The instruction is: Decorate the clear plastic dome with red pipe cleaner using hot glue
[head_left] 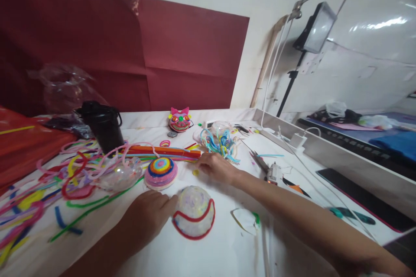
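Observation:
A whitish translucent dome (195, 202) lies on the table in front of me, its lower part outlined by a crescent of red pipe cleaner (195, 220). My left hand (156, 212) is curled at its left edge, thumb and finger touching the rim. Farther back, my right hand (217, 168) bends its fingers down at the right end of a bundle of orange, green and purple pipe cleaners (169, 151). Its fingertips are partly hidden, so I cannot make out what they pinch. Just behind my left hand sits a dome covered in coloured rings (161, 173).
Loose pipe cleaners (78, 173) and a black thermos (102, 127) crowd the left side. A cat-like mask (180, 119) stands at the back. Scissors (259, 162), a glue gun (274, 174), and white cables (305, 164) lie on the right, near a lamp (316, 28).

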### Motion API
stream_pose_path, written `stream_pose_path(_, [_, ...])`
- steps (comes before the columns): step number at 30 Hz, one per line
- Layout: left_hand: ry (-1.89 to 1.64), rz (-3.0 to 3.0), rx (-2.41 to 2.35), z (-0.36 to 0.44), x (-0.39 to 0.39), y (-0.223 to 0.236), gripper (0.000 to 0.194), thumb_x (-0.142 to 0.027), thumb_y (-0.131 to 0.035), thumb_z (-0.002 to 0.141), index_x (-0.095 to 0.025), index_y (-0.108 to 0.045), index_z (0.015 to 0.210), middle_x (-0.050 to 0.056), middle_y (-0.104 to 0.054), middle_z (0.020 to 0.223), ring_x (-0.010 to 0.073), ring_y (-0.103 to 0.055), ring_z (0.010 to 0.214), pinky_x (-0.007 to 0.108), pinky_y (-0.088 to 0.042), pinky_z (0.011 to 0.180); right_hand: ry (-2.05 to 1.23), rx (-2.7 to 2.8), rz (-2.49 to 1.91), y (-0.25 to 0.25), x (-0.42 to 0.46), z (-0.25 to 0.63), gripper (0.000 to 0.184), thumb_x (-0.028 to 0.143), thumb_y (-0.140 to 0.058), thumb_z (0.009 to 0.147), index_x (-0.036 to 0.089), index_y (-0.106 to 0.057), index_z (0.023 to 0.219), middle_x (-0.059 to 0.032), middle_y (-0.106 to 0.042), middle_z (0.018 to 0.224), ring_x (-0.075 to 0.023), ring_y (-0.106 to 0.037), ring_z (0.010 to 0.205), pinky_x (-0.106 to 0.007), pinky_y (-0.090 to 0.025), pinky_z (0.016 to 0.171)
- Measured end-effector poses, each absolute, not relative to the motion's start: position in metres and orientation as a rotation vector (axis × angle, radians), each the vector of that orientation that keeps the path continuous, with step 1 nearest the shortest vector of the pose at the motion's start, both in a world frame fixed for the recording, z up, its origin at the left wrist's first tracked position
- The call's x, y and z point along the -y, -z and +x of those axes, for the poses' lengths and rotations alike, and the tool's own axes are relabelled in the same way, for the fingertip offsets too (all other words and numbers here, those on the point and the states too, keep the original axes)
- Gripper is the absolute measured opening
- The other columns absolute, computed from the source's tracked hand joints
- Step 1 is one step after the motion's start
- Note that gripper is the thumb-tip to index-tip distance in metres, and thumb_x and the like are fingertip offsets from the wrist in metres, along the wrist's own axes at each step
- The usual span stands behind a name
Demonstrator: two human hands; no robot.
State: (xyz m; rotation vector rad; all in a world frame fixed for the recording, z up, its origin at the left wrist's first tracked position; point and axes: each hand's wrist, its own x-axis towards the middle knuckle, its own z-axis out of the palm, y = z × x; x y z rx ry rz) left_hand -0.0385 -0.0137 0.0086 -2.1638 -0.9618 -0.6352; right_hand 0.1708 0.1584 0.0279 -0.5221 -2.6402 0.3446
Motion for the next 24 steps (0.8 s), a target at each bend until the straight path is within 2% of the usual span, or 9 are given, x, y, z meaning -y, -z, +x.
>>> stream_pose_path(4, [0.640,-2.159,0.990,-0.037,0.014,-0.008,0.026,-0.008,-0.039,0.099,-0.014,-0.064,0.094,-0.001,-0.060,0.058,0.0153,-0.059,0.048,0.032,-0.046,0.046,-0.307,2.599,-0.539,-0.029,-0.156,0.172,0.024,0.000,-0.057,0.082,0.015,-0.073,0.091,-0.0056,-0.076,0.084,-0.0163,-0.068,0.073,-0.024,-0.047,0.068])
stream_pose_path(9, [0.638,-2.184,1.031,-0.037,0.014,-0.008,0.029,-0.005,-0.038,0.096,-0.015,-0.064,0.087,0.001,-0.061,0.059,0.0168,-0.060,0.048,0.034,-0.048,0.044,-0.312,2.573,-0.544,-0.031,-0.151,0.172,0.024,0.001,-0.057,0.080,0.015,-0.073,0.090,-0.0043,-0.074,0.078,-0.0148,-0.064,0.066,-0.023,-0.044,0.063])
stream_pose_path(17, [0.598,-2.185,1.026,-0.039,0.014,-0.008,0.029,0.000,-0.041,0.091,-0.013,-0.066,0.091,0.003,-0.064,0.059,0.0177,-0.064,0.048,0.033,-0.051,0.044,-0.374,2.560,-0.520,-0.026,-0.149,0.172,0.027,0.000,-0.056,0.077,0.014,-0.074,0.092,-0.0070,-0.076,0.084,-0.0172,-0.066,0.071,-0.025,-0.047,0.067])
stream_pose_path(20, [0.567,-2.192,1.043,-0.042,0.013,-0.005,0.030,0.003,-0.042,0.087,-0.010,-0.068,0.094,0.004,-0.065,0.059,0.0191,-0.065,0.049,0.034,-0.055,0.046,-0.397,2.546,-0.527,-0.026,-0.150,0.171,0.027,0.000,-0.055,0.077,0.014,-0.074,0.090,-0.0061,-0.075,0.082,-0.0156,-0.064,0.067,-0.025,-0.047,0.066])
stream_pose_path(24, [0.518,-2.238,1.180,-0.044,0.011,0.000,0.032,0.001,-0.043,0.087,-0.011,-0.071,0.096,0.007,-0.072,0.069,0.0224,-0.070,0.058,0.036,-0.061,0.053,-0.450,2.547,-0.527,-0.030,-0.148,0.175,0.027,0.000,-0.055,0.078,0.014,-0.075,0.090,-0.0047,-0.075,0.081,-0.0140,-0.063,0.065,-0.023,-0.047,0.064])
